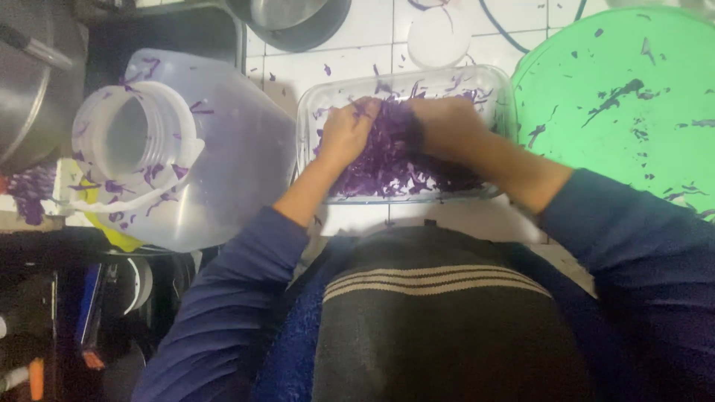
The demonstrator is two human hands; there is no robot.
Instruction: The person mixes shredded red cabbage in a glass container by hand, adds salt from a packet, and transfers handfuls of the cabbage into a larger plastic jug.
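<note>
Head camera, looking straight down: your left hand (344, 134) and right hand (445, 126) are both buried in a heap of shredded purple cabbage (398, 167) inside a clear rectangular glass dish (313, 112) on the white tiled counter (350, 67). The dish's long axis runs left to right, and the shreds lie directly under and between your fingers, piled toward the near wall. Your left fingers curl down and gather a tuft at the far left of the heap; your right fingers are pressed into the pile, and you cannot tell whether they grip anything. Both hands sit equally close to the cabbage. Just left of the dish, nearly touching it, lies a large translucent plastic jar (223, 164) on its side, its wide mouth facing left. Close on the right stands a round green plastic lid or board (633, 149), flecked with purple scraps. Open tile remains only on the far side, beside a small white round lid (439, 33).
</note>
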